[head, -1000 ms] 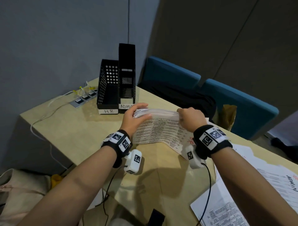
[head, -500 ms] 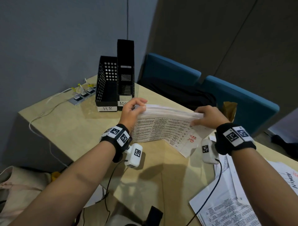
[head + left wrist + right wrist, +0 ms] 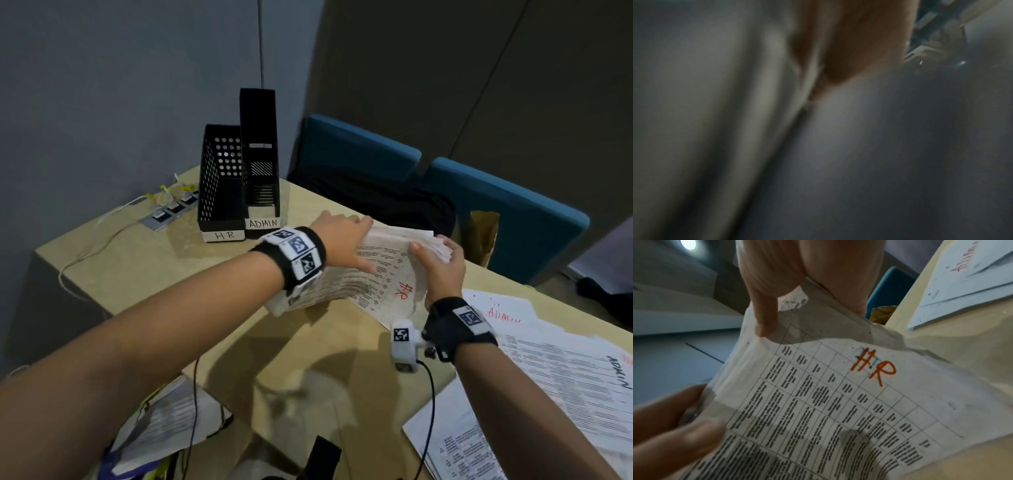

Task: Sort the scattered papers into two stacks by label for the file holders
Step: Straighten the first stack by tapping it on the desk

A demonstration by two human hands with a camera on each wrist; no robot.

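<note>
White sheets of printed tables, marked "HR" in red, are sitting as a stack of papers (image 3: 383, 270) between the person's two hands on the pale wooden table (image 3: 144, 260). The left hand (image 3: 342, 240) is lying flat over the stack's left part, fingers straight and reaching along its far edge, the palm pressing down on the sheets beneath it. The left wrist view is too blurred to add anything beyond a fingertip against paper. The right hand (image 3: 442, 270) is gripping the stack's right end, thumb (image 3: 764, 316) lying on the printed top sheet and the other fingers curled round the thick edge behind it, so the paper is bending upward there. In the right wrist view the red "HR" is sitting just below the thumb, and the left hand's fingers (image 3: 674, 426) are touching the sheet's lower left.

Just beyond the left hand, two black file holders are standing side by side: the lower, perforated one labelled HR (image 3: 219, 192) and the taller one labelled ADMIN (image 3: 260, 161). Farther left of them a power strip (image 3: 171, 212) with white cables is lying on the table. To the right of the right wrist and reaching nearer the person, loose sheets marked ADMIN (image 3: 548, 359) are spreading out across the table, apart from the held stack. Beyond the right hand a brown paper bag (image 3: 483, 236) is leaning against blue chairs (image 3: 513, 209).
</note>
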